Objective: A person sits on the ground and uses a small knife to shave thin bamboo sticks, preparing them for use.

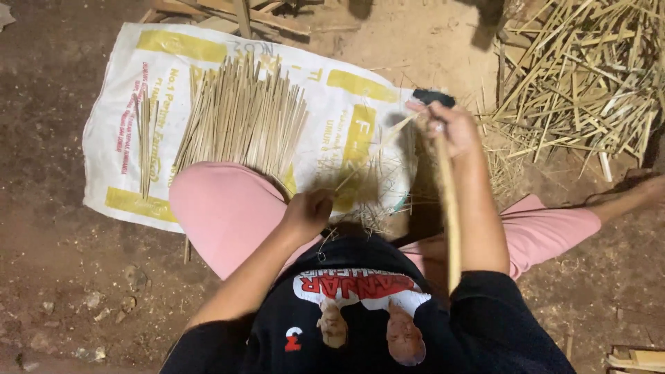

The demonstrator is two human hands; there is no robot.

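Black shirt [360,325] nearest; right hand [454,128] grips a bamboo strip [449,208]; left hand [308,211] fisted, contents hidden.

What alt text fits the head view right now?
Seen from above, a seated person's right hand grips a long bamboo strip and a dark-handled tool, while the left hand holds a thin sliver. Cut bamboo sticks lie fanned on a white-and-yellow sack.
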